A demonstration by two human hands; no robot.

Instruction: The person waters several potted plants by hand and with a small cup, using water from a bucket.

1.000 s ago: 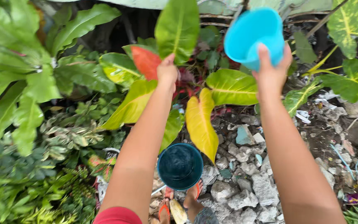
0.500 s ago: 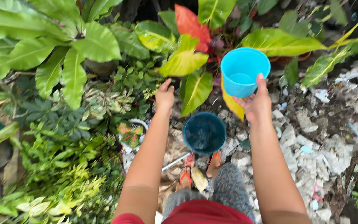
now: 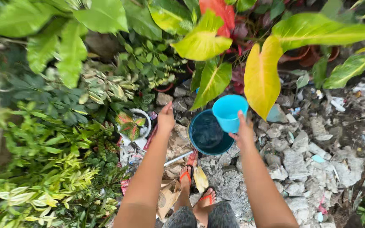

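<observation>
lowered since before, blue cup (image 3: 229,112) in right grip (image 3: 243,135) over bucket (image 3: 208,133).

Even, diffuse daylight from above; no hard shadows. Large yellow-green leaf (image 3: 262,76) reads bright, near overexposed. Dark gaps betw. upper plants lose detail. Wide-angle lens: foliage at frame edges stretched, slightly soft. Centre sharp; grey broken-concrete rubble (image 3: 292,160) well resolved. No motion blur.
</observation>
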